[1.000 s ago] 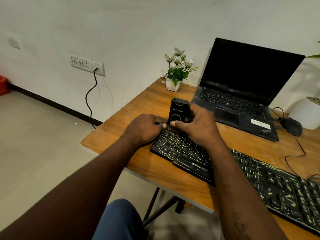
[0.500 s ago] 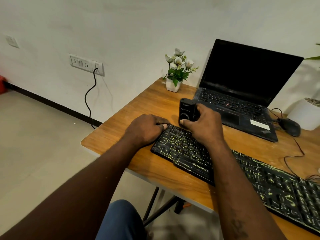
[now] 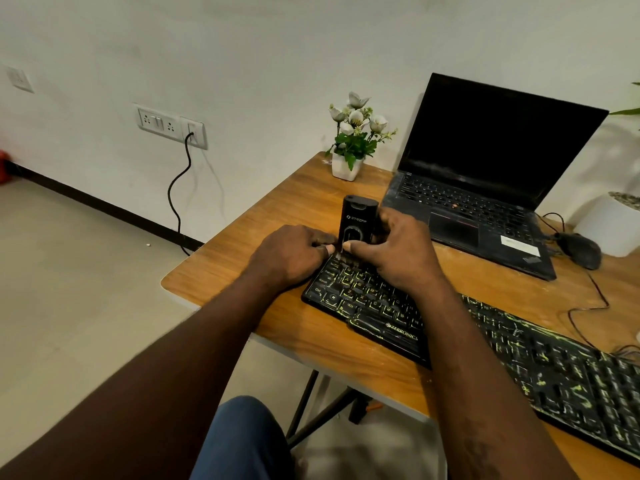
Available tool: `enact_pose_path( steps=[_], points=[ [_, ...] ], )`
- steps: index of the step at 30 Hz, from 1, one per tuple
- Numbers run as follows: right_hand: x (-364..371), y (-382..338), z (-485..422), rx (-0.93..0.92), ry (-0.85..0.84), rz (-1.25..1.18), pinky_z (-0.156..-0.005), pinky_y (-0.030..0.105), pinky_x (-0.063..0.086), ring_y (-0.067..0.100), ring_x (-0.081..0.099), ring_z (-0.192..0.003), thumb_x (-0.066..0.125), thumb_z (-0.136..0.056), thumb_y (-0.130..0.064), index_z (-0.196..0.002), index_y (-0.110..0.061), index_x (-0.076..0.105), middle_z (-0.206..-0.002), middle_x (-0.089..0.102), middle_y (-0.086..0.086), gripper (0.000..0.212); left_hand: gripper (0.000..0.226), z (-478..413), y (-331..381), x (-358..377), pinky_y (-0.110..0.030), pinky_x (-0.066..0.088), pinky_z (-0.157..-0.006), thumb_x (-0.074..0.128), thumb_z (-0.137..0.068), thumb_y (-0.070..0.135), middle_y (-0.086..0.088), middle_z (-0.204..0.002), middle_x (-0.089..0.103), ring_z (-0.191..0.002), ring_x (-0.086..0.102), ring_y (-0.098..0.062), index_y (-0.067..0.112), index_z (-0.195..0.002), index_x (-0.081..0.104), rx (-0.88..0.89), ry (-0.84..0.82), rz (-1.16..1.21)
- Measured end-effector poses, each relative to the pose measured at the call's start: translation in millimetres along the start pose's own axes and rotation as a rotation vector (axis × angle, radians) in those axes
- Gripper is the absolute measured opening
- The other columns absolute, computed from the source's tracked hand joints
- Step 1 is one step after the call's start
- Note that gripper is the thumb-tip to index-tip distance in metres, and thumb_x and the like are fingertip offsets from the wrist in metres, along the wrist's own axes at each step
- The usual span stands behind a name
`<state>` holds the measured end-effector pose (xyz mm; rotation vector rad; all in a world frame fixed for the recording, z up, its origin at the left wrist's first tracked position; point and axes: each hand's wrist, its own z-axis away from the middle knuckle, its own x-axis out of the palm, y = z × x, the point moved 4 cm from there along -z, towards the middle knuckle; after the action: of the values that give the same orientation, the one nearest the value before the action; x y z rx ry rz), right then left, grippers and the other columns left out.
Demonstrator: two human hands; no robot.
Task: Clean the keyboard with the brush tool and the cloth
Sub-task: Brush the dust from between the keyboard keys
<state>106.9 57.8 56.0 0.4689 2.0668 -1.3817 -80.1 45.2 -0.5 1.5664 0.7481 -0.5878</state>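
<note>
- Wall socket point(image 3: 169, 126) at far left, with a black cable point(image 3: 178, 195) plugged in and hanging to the floor.
- Wooden worktop point(image 3: 242, 271), rounded near-left corner.
- Left hand point(image 3: 287, 258) at the keyboard's far-left corner. The fingers are curled under and hidden by the knuckles, so I cannot tell what they hold, if anything. The thumb tip lies just beside the tool's base.
- Small white pot of white flowers point(image 3: 349, 143) at the back edge.
- Brush tool point(image 3: 356, 220): black, upright, lower end on the keyboard's top-left keys.
- Right hand point(image 3: 398, 251) grips the tool, thumb on its front near the base, fingers wrapped behind.
- Keyboard point(image 3: 374, 303): black, yellow-green legends, running diagonally toward the near right.
- Laptop point(image 3: 485, 174) open behind it, screen dark.
- Black mouse point(image 3: 581, 251) just right of the laptop, corded.
</note>
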Motion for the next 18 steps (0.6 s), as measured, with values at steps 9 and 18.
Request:
enact_pose_path(
  steps=[9,18],
  points=[
    [-3,-8,6,-0.071,-0.155,-0.100,-0.084,0.026,0.060,0.000,0.071,-0.092,0.091,-0.076,-0.023,-0.125,-0.029,0.063,-0.105,0.073,-0.013,0.057,0.021,2,3,-1,-0.043,0.059,-0.077,0.054,-0.094,0.044,0.009,-0.085,0.073,-0.080,0.068,-0.015,0.046,-0.081,0.070,0.006,-0.011,0.013],
    [-2,-13,12,-0.090,-0.248,-0.178,-0.076,0.028,0.063,0.004,0.073,-0.090,0.091,-0.075,-0.023,-0.115,-0.033,0.060,-0.102,0.073,-0.008,0.051,0.028,2,5,-4,-0.043,0.059,-0.074,0.059,-0.095,0.035,0.006,-0.081,0.073,-0.077,0.069,-0.018,0.042,-0.068,0.064,0.003,-0.001,0.015]
  ],
)
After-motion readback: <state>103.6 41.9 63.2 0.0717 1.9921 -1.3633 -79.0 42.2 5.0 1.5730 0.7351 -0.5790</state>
